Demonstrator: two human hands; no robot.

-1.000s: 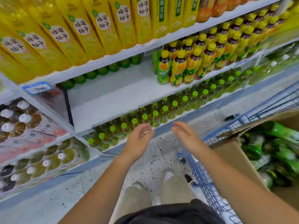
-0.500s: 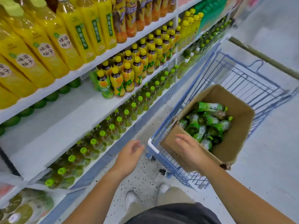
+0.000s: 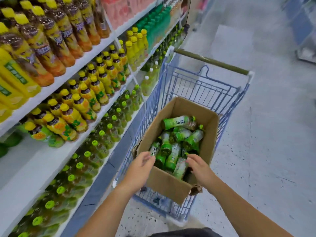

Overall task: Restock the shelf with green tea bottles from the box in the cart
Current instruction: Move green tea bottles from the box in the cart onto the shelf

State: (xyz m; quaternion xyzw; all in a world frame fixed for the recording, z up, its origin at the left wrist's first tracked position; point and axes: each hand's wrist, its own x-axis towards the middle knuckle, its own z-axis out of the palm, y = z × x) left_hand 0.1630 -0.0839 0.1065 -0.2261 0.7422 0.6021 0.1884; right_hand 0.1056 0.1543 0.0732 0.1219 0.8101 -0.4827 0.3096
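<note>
An open cardboard box (image 3: 169, 185) stands in a blue wire cart (image 3: 201, 86). Several green tea bottles (image 3: 177, 135) lie jumbled inside it. My left hand (image 3: 139, 165) hovers over the box's near left corner, fingers relaxed, fingertips close to a bottle (image 3: 154, 148). My right hand (image 3: 198, 165) reaches into the near right side of the box, fingers bent down beside another bottle (image 3: 179, 166); I cannot see that it grips anything. The white shelf (image 3: 34, 161) on the left has a bare stretch beside yellow-capped bottles.
Shelving with yellow and green-capped drink bottles (image 3: 85, 100) runs along the left. Green-capped bottles (image 3: 80, 165) fill the lowest row. The cart's handle (image 3: 210, 61) points away from me. Open grey floor (image 3: 265, 134) lies to the right.
The view has swung from the shelf to the cart. Both hands have moved right and forward, from in front of the shelf to the near edge of the box.
</note>
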